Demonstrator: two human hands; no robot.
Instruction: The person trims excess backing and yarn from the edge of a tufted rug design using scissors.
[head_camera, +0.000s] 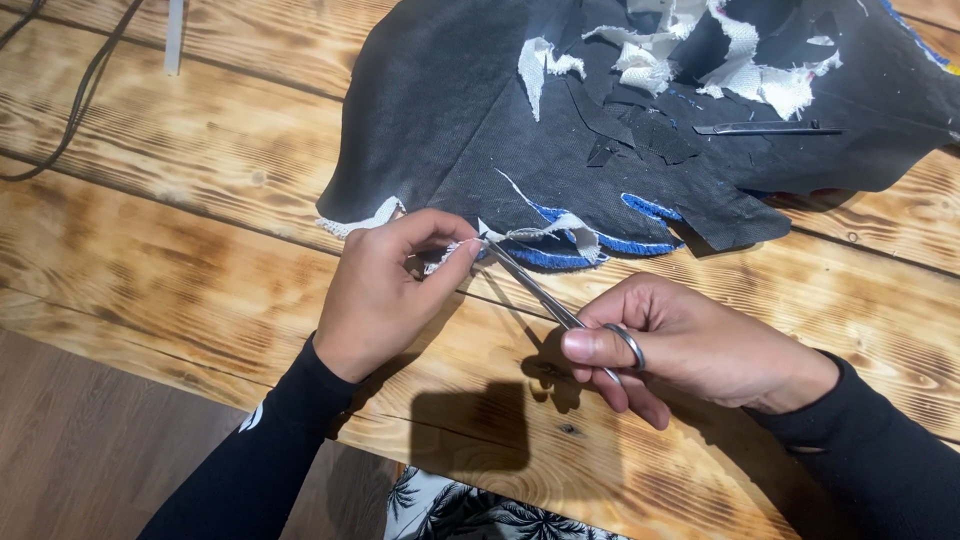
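Note:
My right hand (690, 345) grips small metal scissors (545, 296) by the finger rings, blades pointing up-left toward the fabric edge. My left hand (385, 285) pinches a frayed white strip (455, 250) at the near edge of a large black fabric piece (450, 110). The scissor tips meet that strip right beside my left thumb. Blue stitched edging (560, 255) and white backing show along the black fabric's near edge.
Torn white fabric scraps (740, 70) and black offcuts lie on the black fabric. A slim metal tool (765, 128) rests on it at right. Black cables (80, 90) cross the wooden table (180, 200) at far left. Patterned cloth (470, 510) shows below the table edge.

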